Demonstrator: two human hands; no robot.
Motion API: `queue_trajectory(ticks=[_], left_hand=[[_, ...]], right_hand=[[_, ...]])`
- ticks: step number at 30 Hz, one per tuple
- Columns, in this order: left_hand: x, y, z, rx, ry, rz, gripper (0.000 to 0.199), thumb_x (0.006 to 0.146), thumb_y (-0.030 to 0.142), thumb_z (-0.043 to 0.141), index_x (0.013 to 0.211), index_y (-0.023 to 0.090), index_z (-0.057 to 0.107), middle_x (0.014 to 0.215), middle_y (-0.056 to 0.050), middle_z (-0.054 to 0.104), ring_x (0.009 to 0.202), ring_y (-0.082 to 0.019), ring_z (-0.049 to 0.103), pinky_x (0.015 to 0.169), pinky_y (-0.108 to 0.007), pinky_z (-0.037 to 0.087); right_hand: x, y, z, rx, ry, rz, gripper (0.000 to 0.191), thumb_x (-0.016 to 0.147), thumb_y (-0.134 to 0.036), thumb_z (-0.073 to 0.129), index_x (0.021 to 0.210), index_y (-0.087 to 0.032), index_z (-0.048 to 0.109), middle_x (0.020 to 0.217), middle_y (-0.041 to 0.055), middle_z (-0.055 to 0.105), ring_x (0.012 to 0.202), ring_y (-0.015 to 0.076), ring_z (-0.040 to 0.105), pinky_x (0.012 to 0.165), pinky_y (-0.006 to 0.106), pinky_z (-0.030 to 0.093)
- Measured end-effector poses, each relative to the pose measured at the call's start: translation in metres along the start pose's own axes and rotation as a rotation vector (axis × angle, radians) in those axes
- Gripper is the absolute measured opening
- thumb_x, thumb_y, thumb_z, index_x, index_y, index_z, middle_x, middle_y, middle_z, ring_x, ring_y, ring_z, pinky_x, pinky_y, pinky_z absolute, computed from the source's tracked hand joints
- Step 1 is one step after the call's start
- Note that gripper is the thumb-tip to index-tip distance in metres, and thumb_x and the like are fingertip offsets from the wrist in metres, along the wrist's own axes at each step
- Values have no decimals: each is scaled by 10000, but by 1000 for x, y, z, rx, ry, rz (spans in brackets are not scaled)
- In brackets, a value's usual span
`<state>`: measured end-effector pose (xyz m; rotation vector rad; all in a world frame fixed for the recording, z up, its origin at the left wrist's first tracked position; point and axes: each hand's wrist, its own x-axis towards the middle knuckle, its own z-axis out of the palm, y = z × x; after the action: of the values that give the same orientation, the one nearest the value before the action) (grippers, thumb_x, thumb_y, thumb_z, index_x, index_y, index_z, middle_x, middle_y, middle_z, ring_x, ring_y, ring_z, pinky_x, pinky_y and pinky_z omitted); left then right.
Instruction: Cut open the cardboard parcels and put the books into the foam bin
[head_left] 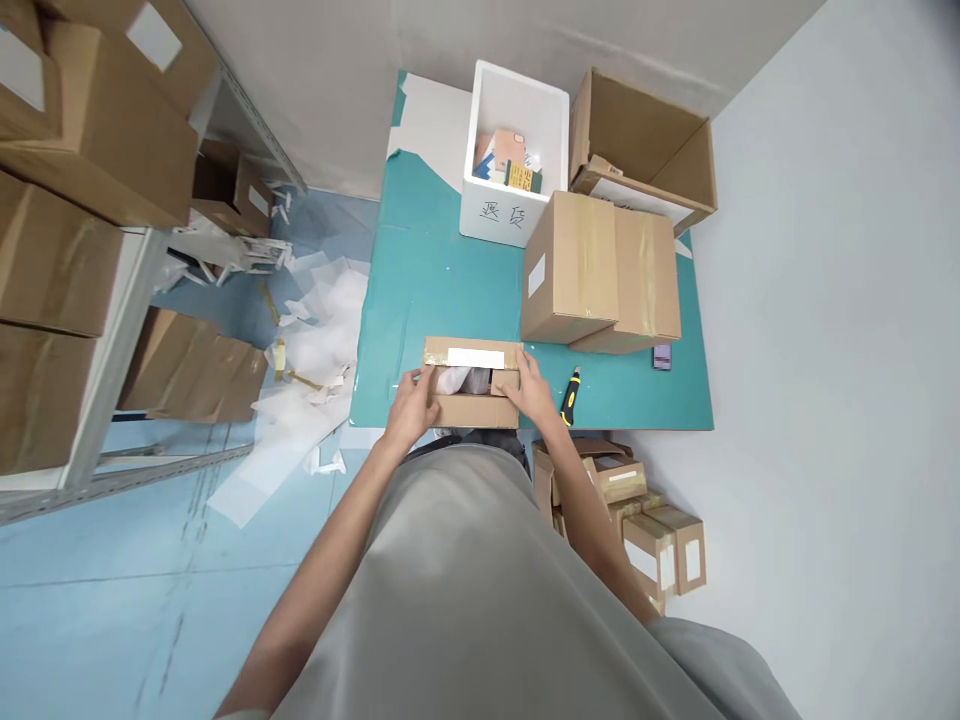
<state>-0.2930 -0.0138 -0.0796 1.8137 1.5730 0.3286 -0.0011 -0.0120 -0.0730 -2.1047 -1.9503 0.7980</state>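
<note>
A small cardboard box (475,411) with opened flaps lies at the near edge of the green-topped table (442,290). Inside it shows something wrapped in pale, see-through plastic (453,380); its kind is hidden. My left hand (412,405) grips the box's left side, thumb over the near flap. On the right end, my right hand (533,388) holds the box, its fingers at the far corner and thumb by a short end flap (505,382). A white label (475,358) is on the far flap. A black and yellow utility knife (571,396) rests right of my right hand.
Two taped cartons (574,262) stand at the table's right, with a phone (661,357) beside them. Behind are a white foam bin (498,215) and an open carton (645,130). Shelving (124,330) with boxes is left; foam sheets (300,400) litter the floor. Small boxes (651,545) lie below right.
</note>
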Motion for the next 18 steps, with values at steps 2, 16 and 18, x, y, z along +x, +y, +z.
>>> queue_trajectory(ticks=[2, 16, 18], left_hand=[[6, 12, -2, 96, 10, -27, 662, 927, 193, 619, 1574, 172, 481, 1412, -232, 521, 1292, -416, 609, 1083, -529, 533], [15, 28, 10, 306, 195, 36, 760, 910, 250, 717, 1608, 147, 434, 1456, -268, 533, 1368, -452, 498, 1113, -567, 472], [20, 24, 10, 282, 161, 95, 833, 906, 242, 724, 1652, 149, 366, 1481, -258, 533, 1436, -441, 463, 1175, -561, 434]], right_hand=[[11, -12, -4, -131, -2, 38, 840, 1033, -442, 609, 1752, -237, 227, 1691, 205, 425, 1262, 379, 677, 1036, 483, 570], [50, -36, -30, -256, 15, 58, 482, 1079, -486, 564, 1485, -229, 606, 1418, 163, 672, 1204, 312, 716, 993, 390, 541], [59, -38, -35, -232, 27, 91, 446, 1081, -526, 545, 1380, -222, 673, 1342, 158, 728, 1204, 315, 719, 994, 396, 539]])
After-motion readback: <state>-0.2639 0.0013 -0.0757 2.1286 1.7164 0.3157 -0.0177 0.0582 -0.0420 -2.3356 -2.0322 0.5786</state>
